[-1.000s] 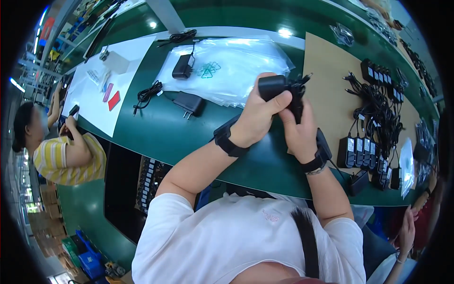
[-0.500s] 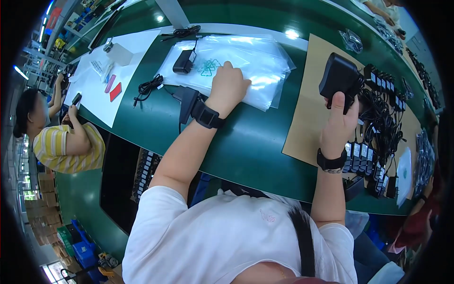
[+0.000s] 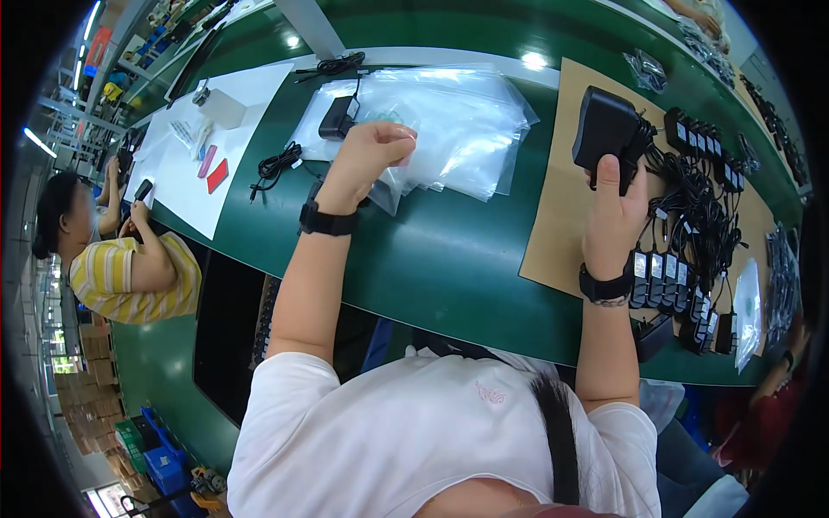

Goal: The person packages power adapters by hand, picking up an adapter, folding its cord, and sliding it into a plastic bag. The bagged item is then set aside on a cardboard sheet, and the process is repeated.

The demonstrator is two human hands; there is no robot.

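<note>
My left hand, a black band on its wrist, is closed in a pinch at the near left side of a stack of clear plastic bags. A loose clear plastic bag hangs from its fingers past the stack's near edge. On the right, my right hand grips a large black power adapter, held up over the brown cardboard sheet. The adapter's cord is bundled at its right side. Another black adapter lies on the left of the bags, partly behind my left hand.
Rows of black adapters with tangled cords cover the cardboard at right. A coiled black cable lies left of the bags. White paper carries a red card. A person in a striped shirt works at left.
My left hand has moved left and nearer from the middle of the stack, drawing a plastic bag along. My right hand still holds the adapter, nearly in place.
</note>
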